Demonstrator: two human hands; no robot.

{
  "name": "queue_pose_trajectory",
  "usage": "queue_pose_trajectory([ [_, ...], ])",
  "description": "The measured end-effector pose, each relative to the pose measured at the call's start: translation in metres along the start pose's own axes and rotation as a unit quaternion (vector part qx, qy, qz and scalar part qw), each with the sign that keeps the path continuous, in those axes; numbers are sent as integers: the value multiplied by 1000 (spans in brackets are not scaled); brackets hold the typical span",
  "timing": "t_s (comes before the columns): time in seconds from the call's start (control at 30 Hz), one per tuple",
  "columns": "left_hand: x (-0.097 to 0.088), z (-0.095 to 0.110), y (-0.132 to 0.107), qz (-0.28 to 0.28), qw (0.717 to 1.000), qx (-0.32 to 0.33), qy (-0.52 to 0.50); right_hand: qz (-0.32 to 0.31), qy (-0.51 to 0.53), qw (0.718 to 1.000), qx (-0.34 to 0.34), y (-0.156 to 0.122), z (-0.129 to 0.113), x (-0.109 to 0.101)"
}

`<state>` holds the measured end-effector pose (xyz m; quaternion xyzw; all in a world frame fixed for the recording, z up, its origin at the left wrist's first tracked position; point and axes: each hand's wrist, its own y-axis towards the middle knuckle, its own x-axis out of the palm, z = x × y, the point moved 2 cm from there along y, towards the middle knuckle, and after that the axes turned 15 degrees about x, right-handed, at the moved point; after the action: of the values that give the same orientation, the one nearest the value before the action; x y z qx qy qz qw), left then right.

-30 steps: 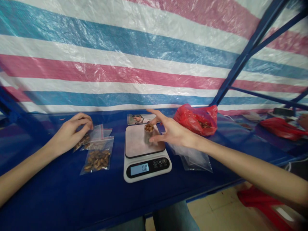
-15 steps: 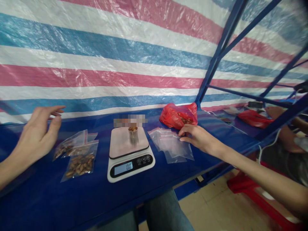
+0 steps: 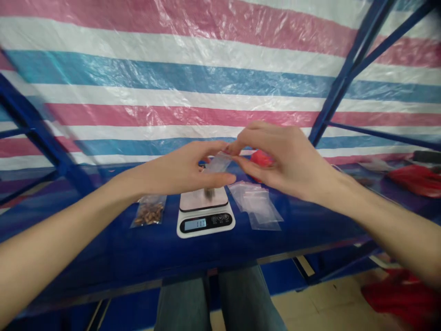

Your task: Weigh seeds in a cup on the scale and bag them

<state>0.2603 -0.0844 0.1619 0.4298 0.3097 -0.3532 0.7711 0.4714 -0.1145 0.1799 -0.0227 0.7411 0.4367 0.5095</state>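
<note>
My right hand [image 3: 280, 163] pinches the top edge of a small clear zip bag [image 3: 219, 163], held above the kitchen scale [image 3: 206, 225]. My left hand [image 3: 193, 168] reaches in from the other side. Its thumb and forefinger are apart, on either side of the bag, and its forefinger tip is close to the bag's top. Behind the left thumb, a small metal cup [image 3: 209, 194] shows partly on the scale's plate. The lit display [image 3: 195, 224] is too blurred to read surely. More flat clear zip bags [image 3: 260, 207] lie right of the scale.
A bag of brown nuts or seeds [image 3: 149, 214] lies left of the scale on the blue table [image 3: 144, 257]. A red plastic bag [image 3: 262, 158] is partly hidden behind my right hand. Blue metal posts [image 3: 339, 87] stand before a striped sheet. Another red bag [image 3: 418, 181] lies far right.
My left hand has moved right and my right hand has lifted a zip bag from the pile, so both meet above the scale. The view has shifted, and the display no longer shows 0.0.
</note>
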Motion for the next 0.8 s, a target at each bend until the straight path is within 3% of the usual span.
queue_pose_trajectory([
  [0.1, -9, 7, 10, 23, 998, 52, 21, 38, 15, 998, -47, 4, -17, 12],
  [0.2, -11, 10, 1, 31, 993, 41, 104, 66, 33, 995, -70, -1, -14, 30],
  [0.33, -8, 8, -13, -2, 967, 7, 253, 30, 50, 993, -100, -3, -9, 52],
  [0.5, -8, 2, -19, -23, 933, 10, 359, -12, 25, 988, -153, 4, -17, 62],
  [0.7, -9, -4, -23, -16, 915, 45, 400, -38, 88, 985, -143, 5, -16, 67],
  [0.8, -13, -12, -30, -16, 909, 7, 416, 19, 175, 979, -100, 8, -6, 66],
])
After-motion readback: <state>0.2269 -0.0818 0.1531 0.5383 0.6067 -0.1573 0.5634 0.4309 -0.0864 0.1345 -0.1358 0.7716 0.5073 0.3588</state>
